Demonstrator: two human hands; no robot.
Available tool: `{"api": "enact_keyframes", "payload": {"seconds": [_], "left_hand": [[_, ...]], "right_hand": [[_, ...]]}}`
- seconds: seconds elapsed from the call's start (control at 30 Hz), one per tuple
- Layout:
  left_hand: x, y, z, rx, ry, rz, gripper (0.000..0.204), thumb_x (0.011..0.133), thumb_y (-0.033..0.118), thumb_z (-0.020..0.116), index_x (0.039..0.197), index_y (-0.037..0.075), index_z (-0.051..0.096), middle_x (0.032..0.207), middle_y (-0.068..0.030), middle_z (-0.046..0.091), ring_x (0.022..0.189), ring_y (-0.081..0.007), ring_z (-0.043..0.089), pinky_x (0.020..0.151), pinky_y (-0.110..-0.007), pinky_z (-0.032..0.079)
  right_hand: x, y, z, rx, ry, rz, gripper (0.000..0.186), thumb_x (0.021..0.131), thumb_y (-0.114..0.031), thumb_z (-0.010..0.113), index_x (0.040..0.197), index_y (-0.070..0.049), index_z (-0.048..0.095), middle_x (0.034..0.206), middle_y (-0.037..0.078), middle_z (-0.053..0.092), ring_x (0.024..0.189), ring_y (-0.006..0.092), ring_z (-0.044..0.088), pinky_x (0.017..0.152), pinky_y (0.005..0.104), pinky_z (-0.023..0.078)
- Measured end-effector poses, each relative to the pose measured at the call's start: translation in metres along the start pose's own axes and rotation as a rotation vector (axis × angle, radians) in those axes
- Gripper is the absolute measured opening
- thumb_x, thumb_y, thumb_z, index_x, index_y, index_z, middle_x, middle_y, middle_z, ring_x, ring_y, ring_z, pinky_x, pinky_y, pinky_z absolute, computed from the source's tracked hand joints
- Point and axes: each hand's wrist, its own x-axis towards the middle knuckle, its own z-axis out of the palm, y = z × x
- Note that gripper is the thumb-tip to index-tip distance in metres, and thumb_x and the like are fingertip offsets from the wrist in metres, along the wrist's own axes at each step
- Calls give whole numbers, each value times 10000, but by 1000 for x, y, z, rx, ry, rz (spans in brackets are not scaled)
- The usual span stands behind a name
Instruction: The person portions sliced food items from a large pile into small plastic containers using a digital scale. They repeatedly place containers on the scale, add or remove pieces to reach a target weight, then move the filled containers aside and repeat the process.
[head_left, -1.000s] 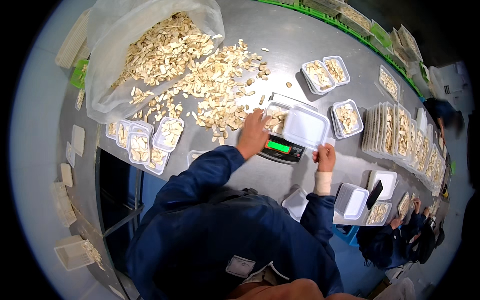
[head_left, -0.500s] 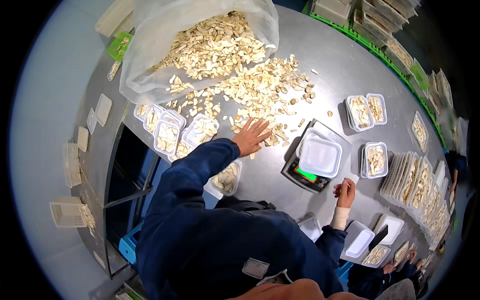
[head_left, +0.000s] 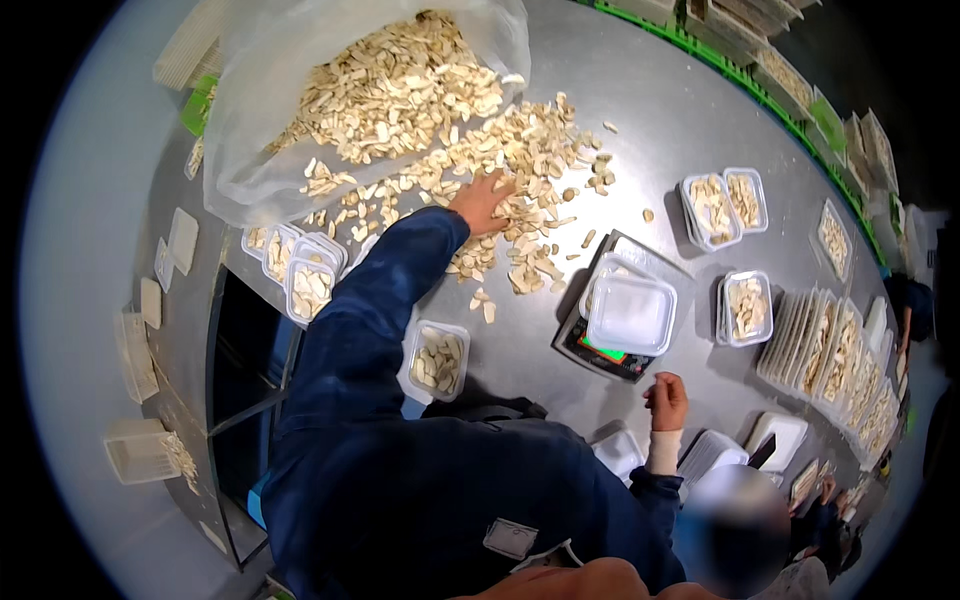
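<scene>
Clock taken from mid-view. My left hand (head_left: 482, 205) at 12 o'clock, fingertips down among the loose mushroom slices (head_left: 545, 145); whether they pinch any, I cannot tell. Slices spread up to 11 o'clock, into the translucent plastic bag (head_left: 250, 130). My right hand (head_left: 667, 402) at 4 o'clock, near the digital scale (head_left: 572, 342), fingers curled narrow; cannot tell whether they hold anything. Scale at 3 o'clock, bearing a white plastic tray (head_left: 632, 314). Slice-filled tray (head_left: 438, 360) at 7.

Left arm (head_left: 365, 315) outstretched, right fingers (head_left: 659, 384) loosely curled
</scene>
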Motion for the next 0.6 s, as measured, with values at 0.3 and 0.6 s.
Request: {"api": "enact_keyframes", "payload": {"seconds": [0.3,0.6], "left_hand": [[-120,41,-28,-232,16,-222,725,671,292,670,1285,123,323,1301,-256,256,1140,-403,357,930,-404,349],[-133,49,-3,-138,-125,-445,958,571,229,740,1342,146,178,1323,-246,183,1086,-420,399,844,-425,424]], "right_hand": [[-29,4,139,17,-624,-11,472,794,-53,545,1215,-33,332,1101,117,454,800,135,518,630,240,472],[48,22,232,-395,-197,-362,859,609,-85,650,1288,66,146,1292,310,180,1223,425,173,1029,399,177]]}}
